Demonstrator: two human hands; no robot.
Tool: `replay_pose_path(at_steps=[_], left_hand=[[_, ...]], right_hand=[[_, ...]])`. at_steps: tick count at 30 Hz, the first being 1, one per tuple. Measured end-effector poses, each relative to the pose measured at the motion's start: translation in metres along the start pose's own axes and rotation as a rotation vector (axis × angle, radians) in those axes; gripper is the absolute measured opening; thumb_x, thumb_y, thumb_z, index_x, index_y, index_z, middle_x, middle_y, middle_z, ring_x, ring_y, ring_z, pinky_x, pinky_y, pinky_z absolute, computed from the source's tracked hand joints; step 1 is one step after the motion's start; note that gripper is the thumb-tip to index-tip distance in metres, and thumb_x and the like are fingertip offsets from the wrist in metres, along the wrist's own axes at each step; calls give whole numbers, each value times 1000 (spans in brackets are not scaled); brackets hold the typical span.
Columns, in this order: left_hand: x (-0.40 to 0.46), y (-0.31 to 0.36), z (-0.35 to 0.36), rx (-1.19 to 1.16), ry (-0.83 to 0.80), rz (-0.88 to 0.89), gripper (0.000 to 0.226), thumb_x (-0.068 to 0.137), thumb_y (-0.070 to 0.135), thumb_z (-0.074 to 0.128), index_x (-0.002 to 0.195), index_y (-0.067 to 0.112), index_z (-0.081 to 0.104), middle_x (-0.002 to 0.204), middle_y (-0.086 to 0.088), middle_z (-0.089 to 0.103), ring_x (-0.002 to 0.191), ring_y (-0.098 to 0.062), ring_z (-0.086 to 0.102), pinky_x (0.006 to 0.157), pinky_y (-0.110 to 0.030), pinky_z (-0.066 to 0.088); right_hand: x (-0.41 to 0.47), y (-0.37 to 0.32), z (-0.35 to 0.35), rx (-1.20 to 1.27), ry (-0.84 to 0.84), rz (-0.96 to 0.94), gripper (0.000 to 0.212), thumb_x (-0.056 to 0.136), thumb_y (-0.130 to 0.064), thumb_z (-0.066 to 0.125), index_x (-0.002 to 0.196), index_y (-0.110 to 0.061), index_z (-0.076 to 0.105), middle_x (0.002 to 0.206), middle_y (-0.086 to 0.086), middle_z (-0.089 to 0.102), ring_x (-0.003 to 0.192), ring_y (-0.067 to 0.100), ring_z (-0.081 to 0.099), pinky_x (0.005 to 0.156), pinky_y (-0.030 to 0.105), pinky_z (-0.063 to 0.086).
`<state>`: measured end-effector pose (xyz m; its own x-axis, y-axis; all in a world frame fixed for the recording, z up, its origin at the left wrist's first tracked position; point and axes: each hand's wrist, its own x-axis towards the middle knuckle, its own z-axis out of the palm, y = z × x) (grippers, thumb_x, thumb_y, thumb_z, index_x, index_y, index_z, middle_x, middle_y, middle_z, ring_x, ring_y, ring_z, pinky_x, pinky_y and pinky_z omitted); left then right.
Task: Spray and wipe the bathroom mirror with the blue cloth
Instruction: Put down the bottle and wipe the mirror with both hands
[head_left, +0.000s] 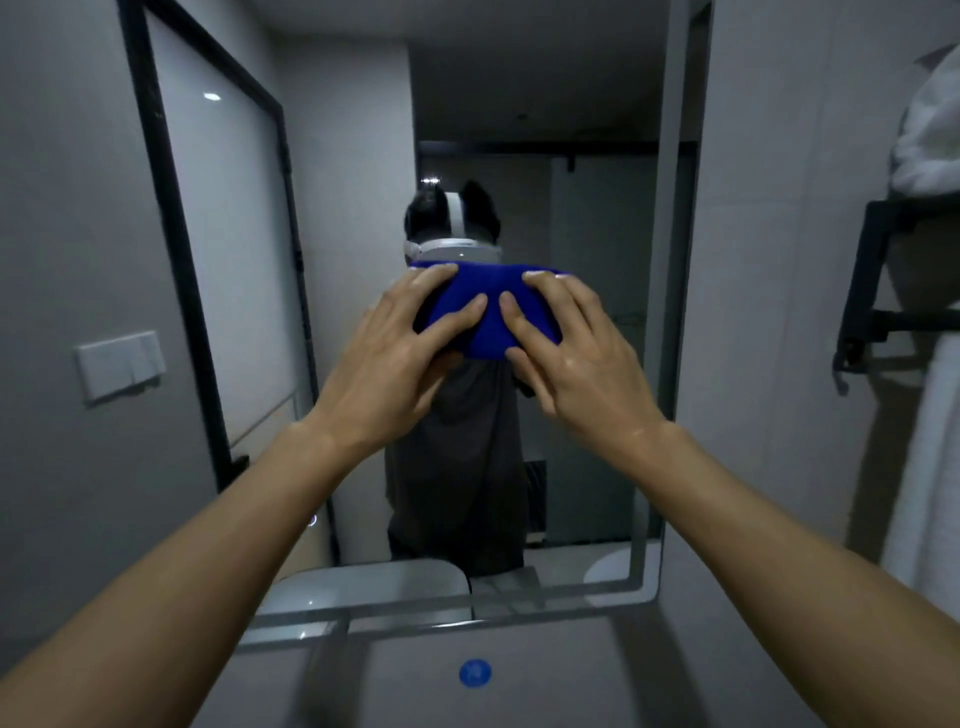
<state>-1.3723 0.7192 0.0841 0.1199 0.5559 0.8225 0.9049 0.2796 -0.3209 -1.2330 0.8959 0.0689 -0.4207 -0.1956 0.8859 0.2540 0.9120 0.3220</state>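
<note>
- Against the middle of the mirror (597, 260), I see the blue cloth (488, 306) bunched into a wad, with both hands flat on top of it.
- My left hand (395, 358) presses the cloth's left part with fingers spread and nearly straight; it clasps nothing, only pushes the cloth onto the glass.
- My right hand (576, 353) does the same on the right part, fingers spread and extended; its index fingertip lies just beside the left one at the cloth's middle.
- Both forearms reach up from the lower corners of the view.
- On the left wall I see a white switch plate (119, 364), beside a black-framed frosted door (218, 249).
- At the right, a black rack (883, 291) carries white towels (930, 130).
- Below the mirror, a round blue disc (475, 673) sits on the grey surface (571, 675).
</note>
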Motion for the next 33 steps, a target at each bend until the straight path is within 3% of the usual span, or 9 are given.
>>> replay_pose_path(at_steps=[3,6,9,12,18,26,33], left_hand=[[-29,17,13,-54,-37,-76,53,87,22,69,137,19,54,147,-20,39,138,-37,35,105,-54,42],[-52,32,24,-105,-51,-106,54,81,15,76,131,18,57,145,-21,41,137,-37,35,111,-46,37],[-79,44,35,-141,-76,-123,54,76,11,76,128,15,61,143,-20,41,136,-37,34,112,-46,34],[-108,55,46,-178,-153,-137,58,72,15,74,127,18,58,144,-17,37,133,-37,35,107,-50,40],[-156,79,70,-238,-254,-193,60,71,13,79,124,24,52,142,-12,38,129,-32,39,99,-45,49],[-202,99,88,-279,-302,-221,56,72,10,80,120,23,55,140,-11,43,126,-30,43,94,-43,53],[-230,112,103,-200,-291,-189,69,52,15,92,111,23,57,133,-9,45,121,-28,43,90,-40,53]], right_hand=[[-33,-14,9,70,-19,34,46,96,-21,58,140,-11,50,146,18,42,136,34,35,103,47,46],[-59,-30,15,127,-64,106,48,87,-14,70,132,-10,55,144,17,44,135,35,36,102,48,47],[-84,-42,21,162,-123,135,49,83,-13,73,129,-11,56,142,16,45,134,35,37,103,48,46],[-111,-51,25,220,-211,142,52,80,-14,74,127,-15,52,142,15,44,133,34,37,99,47,49],[-163,-71,37,280,-362,170,71,68,-10,84,127,-20,47,143,12,41,134,33,37,95,46,52],[-207,-94,49,299,-394,182,81,52,-11,90,122,-19,49,133,11,43,122,31,41,81,38,58],[-228,-109,55,294,-431,162,85,42,-12,92,116,-23,51,127,9,46,116,29,44,75,34,59]])
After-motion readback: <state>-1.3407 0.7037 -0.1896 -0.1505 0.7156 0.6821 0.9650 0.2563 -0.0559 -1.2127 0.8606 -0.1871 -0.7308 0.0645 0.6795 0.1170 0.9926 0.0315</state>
